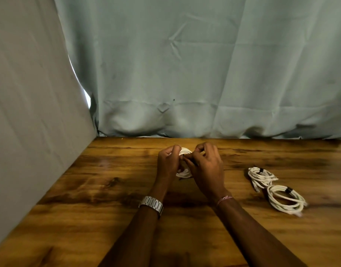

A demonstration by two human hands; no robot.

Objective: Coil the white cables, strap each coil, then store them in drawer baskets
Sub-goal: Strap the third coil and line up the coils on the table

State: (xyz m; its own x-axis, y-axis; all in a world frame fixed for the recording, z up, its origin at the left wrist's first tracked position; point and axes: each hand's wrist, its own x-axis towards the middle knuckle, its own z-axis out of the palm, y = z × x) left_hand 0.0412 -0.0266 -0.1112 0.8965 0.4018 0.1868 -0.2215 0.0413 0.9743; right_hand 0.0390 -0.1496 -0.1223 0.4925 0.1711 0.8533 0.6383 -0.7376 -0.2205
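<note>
**Over the wooden table, both hands working one white coil**

Nearest you, your two forearms are reaching forward over the wooden table point(88, 189), a metal watch point(151, 204) sitting on your left wrist and a red-and-white thread bracelet point(224, 198) on your right.

Just beyond the wrists, your left hand point(166, 162) is gripping the left side of a coiled white cable point(185, 173), its fingers curling round the loops. Your right hand point(205, 166) is covering the coil's right side, thumb and fingertips pinching something thin and dark at the top of the loops; it is too small to tell whether that is a strap. You are holding the coil between both hands, near the table's far middle, and whether it is touching the wood cannot be told.

Off to your right, two strapped white cable coils are lying flat on the table, each banded with a black strap: the nearer coil point(286, 199) and the farther coil point(261, 175), just beside one another.

Farthest away, a pale green curtain point(204, 64) is hanging behind the table's back edge, and a grey cloth panel point(31, 93) is closing off the left side.
</note>
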